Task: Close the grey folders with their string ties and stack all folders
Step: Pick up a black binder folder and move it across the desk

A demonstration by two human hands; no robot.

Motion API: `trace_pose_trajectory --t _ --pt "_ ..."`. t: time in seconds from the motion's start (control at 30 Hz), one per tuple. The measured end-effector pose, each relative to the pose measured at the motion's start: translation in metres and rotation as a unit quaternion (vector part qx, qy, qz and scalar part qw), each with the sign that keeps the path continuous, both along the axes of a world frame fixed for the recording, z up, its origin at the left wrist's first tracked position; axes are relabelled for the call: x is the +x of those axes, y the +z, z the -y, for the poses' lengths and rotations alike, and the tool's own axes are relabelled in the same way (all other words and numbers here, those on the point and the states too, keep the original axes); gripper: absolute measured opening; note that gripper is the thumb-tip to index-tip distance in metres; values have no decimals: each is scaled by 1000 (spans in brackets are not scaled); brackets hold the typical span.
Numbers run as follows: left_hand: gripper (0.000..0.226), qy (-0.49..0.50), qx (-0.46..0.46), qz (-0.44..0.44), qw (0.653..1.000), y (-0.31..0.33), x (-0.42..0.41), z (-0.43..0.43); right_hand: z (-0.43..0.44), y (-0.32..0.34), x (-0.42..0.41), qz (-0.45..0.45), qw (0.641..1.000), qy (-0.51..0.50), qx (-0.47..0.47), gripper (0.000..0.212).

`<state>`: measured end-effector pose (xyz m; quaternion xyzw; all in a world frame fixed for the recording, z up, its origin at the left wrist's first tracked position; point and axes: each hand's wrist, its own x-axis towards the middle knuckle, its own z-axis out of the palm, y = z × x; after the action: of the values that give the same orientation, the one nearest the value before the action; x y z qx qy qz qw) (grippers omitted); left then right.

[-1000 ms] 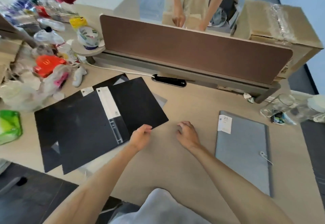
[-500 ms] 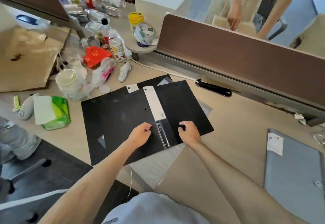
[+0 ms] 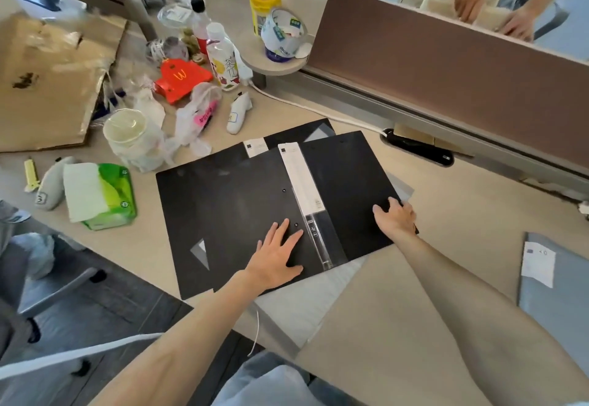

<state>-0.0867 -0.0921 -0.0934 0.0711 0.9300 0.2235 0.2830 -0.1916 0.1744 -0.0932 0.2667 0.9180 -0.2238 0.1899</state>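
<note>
An open black folder [image 3: 242, 201] with a white spine label lies spread in the middle of the desk, on top of a second black folder [image 3: 288, 137]. Under both lies a grey folder [image 3: 299, 306] whose white string [image 3: 256, 332] hangs over the desk's front edge. My left hand [image 3: 277, 254] presses flat on the top folder's left cover, fingers straight. My right hand [image 3: 395, 217] grips the outer edge of its right cover. Another grey folder [image 3: 570, 297] with a white label lies closed at the far right.
Clutter fills the back left: a torn cardboard sheet [image 3: 41, 83], a plastic cup [image 3: 127, 134], bottles, a red carton [image 3: 180, 82] and a green tissue pack [image 3: 102, 196]. A brown desk divider [image 3: 446, 64] runs along the back; another person's hands work behind it.
The view swung left over the black folders. My left hand opened flat onto the left cover. My right hand slid out to the right cover's edge and took hold of it.
</note>
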Motion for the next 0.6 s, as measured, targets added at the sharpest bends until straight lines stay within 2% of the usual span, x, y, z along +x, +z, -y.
trace_pose_trajectory --t 0.17,0.43,0.6 --pt "70 14 4 1 1000 -2 -3 -2 -20 -3 -9 -5 999 -32 2 62" --pt "66 80 24 25 996 9 -1 -13 -42 1 0 6 993 -90 -80 73" --pt "66 123 38 18 992 5 13 -26 -41 5 10 55 994 -50 -84 43"
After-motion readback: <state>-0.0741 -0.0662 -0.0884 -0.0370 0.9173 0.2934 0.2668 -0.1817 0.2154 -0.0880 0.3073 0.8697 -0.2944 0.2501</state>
